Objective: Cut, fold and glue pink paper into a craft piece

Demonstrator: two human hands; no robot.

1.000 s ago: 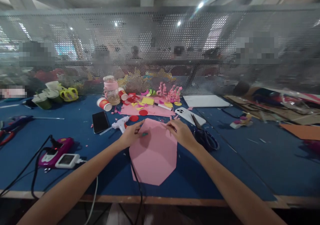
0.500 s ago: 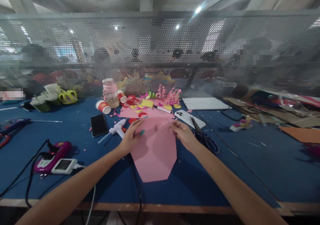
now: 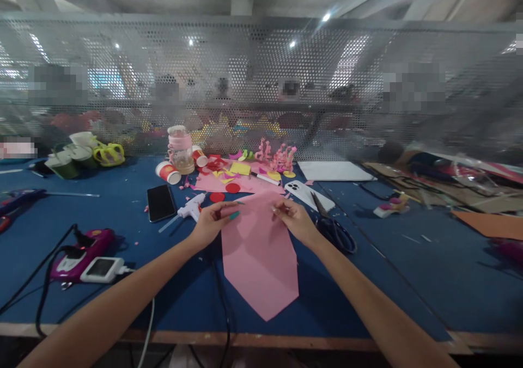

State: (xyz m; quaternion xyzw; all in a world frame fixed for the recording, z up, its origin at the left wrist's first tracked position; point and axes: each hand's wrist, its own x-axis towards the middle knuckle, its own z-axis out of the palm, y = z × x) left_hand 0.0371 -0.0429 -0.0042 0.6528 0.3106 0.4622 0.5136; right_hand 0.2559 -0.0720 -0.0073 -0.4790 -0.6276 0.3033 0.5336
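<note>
A pink paper sheet [image 3: 259, 253] with angled cut corners is held up over the blue table [image 3: 408, 270], its pointed end hanging toward me. My left hand [image 3: 212, 222] pinches its top left edge with the fingertips. At the top right edge my right hand [image 3: 295, 220] pinches the paper too. Both hands sit at the sheet's far end, about a hand's width apart. A white glue gun [image 3: 188, 209] lies just left of my left hand. Black scissors [image 3: 333, 227] lie just right of my right hand.
A black phone [image 3: 160, 202], a white phone [image 3: 304, 191], red paper cups [image 3: 167, 171], a pink jar [image 3: 181, 149] and paper scraps [image 3: 232, 178] lie behind. A purple device [image 3: 77, 252] with cables sits left. A perforated metal screen [image 3: 261, 85] closes the back; cardboard [image 3: 490, 224] is at right.
Both hands lifted the pink sheet's far edge and turned it; its pointed end now hangs lower and to the right. The hands moved slightly closer to me.
</note>
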